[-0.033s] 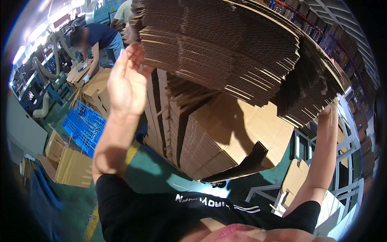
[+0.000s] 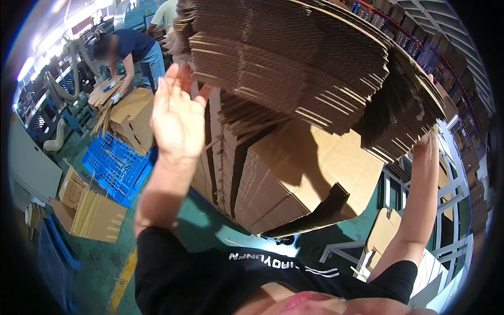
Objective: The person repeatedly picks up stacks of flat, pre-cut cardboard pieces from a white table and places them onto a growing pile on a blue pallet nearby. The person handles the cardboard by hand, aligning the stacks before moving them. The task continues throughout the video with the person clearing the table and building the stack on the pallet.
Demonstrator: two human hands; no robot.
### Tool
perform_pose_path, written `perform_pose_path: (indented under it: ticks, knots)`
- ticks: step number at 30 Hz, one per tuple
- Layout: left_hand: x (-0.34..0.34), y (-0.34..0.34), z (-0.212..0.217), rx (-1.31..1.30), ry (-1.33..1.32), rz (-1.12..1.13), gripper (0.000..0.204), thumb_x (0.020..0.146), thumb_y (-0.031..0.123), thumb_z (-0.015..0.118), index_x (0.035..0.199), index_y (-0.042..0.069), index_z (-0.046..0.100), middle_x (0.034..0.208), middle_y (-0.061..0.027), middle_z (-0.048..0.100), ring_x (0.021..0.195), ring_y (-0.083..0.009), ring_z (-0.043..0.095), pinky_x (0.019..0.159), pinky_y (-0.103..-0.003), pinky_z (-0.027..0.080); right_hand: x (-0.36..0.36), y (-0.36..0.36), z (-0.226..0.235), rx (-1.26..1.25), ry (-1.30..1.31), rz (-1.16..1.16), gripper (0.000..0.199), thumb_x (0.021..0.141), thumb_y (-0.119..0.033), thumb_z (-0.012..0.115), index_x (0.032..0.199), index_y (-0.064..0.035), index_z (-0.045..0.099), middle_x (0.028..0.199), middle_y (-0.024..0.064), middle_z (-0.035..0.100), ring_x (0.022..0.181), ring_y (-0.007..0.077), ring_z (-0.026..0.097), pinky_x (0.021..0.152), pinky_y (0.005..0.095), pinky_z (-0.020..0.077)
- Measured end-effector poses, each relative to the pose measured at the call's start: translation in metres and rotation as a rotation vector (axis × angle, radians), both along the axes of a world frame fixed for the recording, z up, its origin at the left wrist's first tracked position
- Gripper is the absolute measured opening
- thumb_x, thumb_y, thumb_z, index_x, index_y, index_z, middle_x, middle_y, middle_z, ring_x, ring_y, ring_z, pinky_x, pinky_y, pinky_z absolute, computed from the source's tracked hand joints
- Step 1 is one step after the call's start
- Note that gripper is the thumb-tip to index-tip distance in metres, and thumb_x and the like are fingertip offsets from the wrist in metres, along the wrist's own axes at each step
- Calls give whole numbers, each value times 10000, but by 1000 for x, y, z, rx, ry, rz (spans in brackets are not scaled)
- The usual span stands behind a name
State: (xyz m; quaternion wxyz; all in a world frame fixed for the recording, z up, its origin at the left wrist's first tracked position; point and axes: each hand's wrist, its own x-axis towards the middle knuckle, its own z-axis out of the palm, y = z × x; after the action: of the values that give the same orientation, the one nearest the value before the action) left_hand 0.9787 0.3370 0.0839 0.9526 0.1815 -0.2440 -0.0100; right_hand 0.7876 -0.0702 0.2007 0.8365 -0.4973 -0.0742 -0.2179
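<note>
A thick stack of brown corrugated cardboard sheets (image 2: 283, 68) fills the upper middle, its layered edges facing me. My left hand (image 2: 181, 115) is raised at the stack's left end, palm up toward me and fingers stretched; it holds nothing. At the far right end, my right hand (image 2: 428, 140) is against a lower-hanging part of the stack. Its fingers are mostly hidden by the cardboard, so their grip does not show. Beneath stands another pile of flat cardboard (image 2: 336, 157), partly in shadow, with a dark folded flap at its near corner.
To the left lie a blue plastic pallet (image 2: 113, 168) and an open cardboard box (image 2: 97, 215). Beyond, a co-worker (image 2: 134, 47) in gloves bends over cardboard near machines. White metal frames (image 2: 454, 194) and a cut cardboard piece (image 2: 383, 236) are at the right.
My left hand has shifted a little right and down, and its palm has turned more toward me. My right hand stays at the stack's right end.
</note>
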Motion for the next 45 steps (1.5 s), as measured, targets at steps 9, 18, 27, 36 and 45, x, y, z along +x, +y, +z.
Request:
perform_pose_path:
  ticks: [9, 18, 27, 36, 45]
  knots:
    - [22, -133, 0, -237, 250, -513, 523, 1008, 365, 278, 1290, -42, 445, 1276, -226, 520, 1094, -340, 569, 964, -457, 472, 28, 16, -6, -364, 114, -61, 423, 943, -367, 559, 1213, -43, 580, 1104, 75, 638, 983, 159, 596, 874, 306, 480]
    - [92, -205, -81, -28, 305, -165, 509, 1002, 355, 301, 1276, -45, 457, 1248, -224, 533, 1059, -335, 580, 936, -450, 482, -28, 11, -60, -134, 139, -121, 392, 931, -317, 582, 1219, -51, 583, 1140, 99, 639, 1018, 183, 614, 890, 338, 501]
    - [107, -181, -185, 318, 437, -40, 496, 996, 345, 325, 1261, -49, 468, 1219, -222, 547, 1024, -330, 590, 909, -444, 492, -84, 32, -83, 137, 31, -62, 378, 864, -279, 662, 1131, -13, 629, 1086, 150, 674, 943, 227, 678, 804, 347, 576]
    - [117, -169, -184, 484, 392, 16, 482, 991, 335, 348, 1246, -52, 480, 1191, -219, 560, 989, -325, 601, 882, -437, 502, -138, 30, -130, 76, 130, -292, 487, 840, -337, 679, 1202, -26, 579, 1087, 116, 664, 930, 197, 667, 831, 320, 560]
    - [112, -154, -206, 594, 393, 73, 469, 985, 325, 371, 1231, -56, 491, 1163, -217, 573, 954, -319, 611, 854, -430, 511, -230, 32, -180, 130, 164, -490, 445, 875, -365, 618, 1187, -47, 609, 1110, 74, 648, 986, 164, 622, 888, 309, 502]
